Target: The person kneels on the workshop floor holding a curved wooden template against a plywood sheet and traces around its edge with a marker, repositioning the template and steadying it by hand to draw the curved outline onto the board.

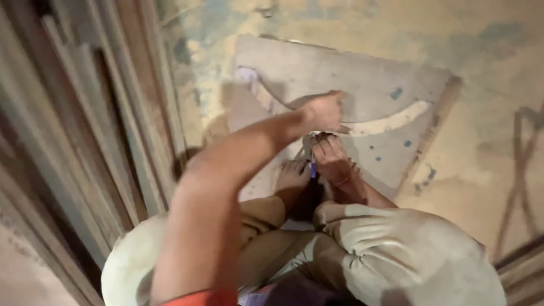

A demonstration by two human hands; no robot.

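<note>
Dim, warm yellowish light, soft all over. Motion blur smears the planks (85,113) along the floor's (498,85) left edge. Left arm (226,187) throws a faint shadow on the board (340,73). No glare; details muddy.

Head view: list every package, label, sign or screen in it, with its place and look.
None in view. Only a flat wooden board with blue paint spots and a pale curved cut on the floor, stacked timber strips at the left, and a small blue pen-like thing in the right hand; the left hand presses the board.
</note>
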